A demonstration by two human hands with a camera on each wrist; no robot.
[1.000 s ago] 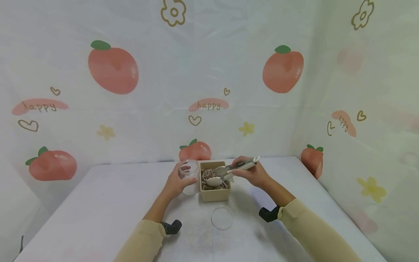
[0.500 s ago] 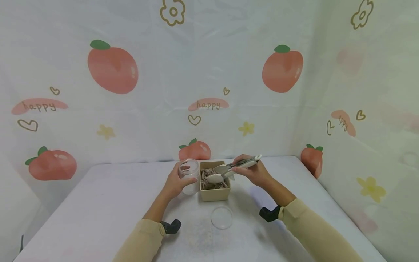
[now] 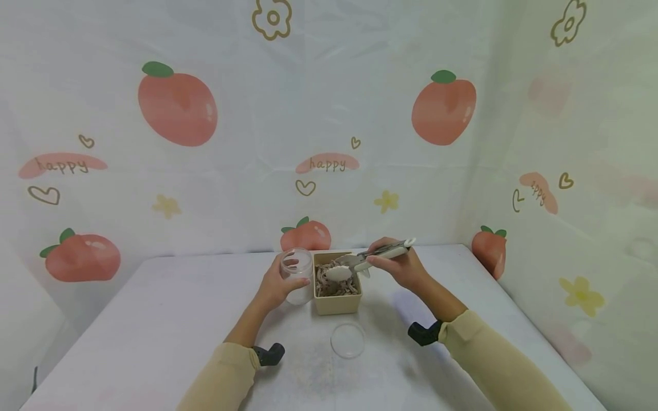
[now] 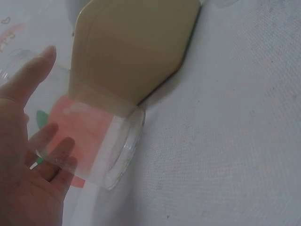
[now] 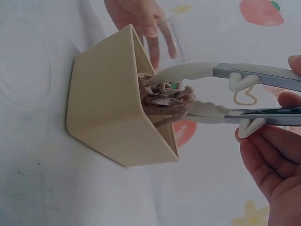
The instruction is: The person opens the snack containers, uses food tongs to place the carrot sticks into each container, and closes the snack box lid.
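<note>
My left hand [image 3: 276, 282] grips an upright clear jar [image 3: 299, 294], thumb and fingers around its side; its mouth has no lid on it. Just right of the jar stands a beige box [image 3: 337, 306] holding greyish-brown crinkled strips [image 3: 334, 288]. Over the box, my right hand [image 3: 401, 265] holds a pair of tongs [image 3: 382, 253] with white scalloped tips. In the right wrist view, a clump of the strips [image 5: 167, 101] sits between the tong tips at the box opening. The left wrist view shows the jar base [image 4: 127, 153] on the table, beside the box.
A round clear lid [image 3: 348, 341] lies flat on the white table [image 3: 205, 319], in front of the box. A printed fabric backdrop [image 3: 247, 142] rises behind the table's far edge and along the right side.
The tongs have risen slightly and shifted right with my right hand, and their tips have drawn closer together around the strips. My left hand and the jar stay in place.
</note>
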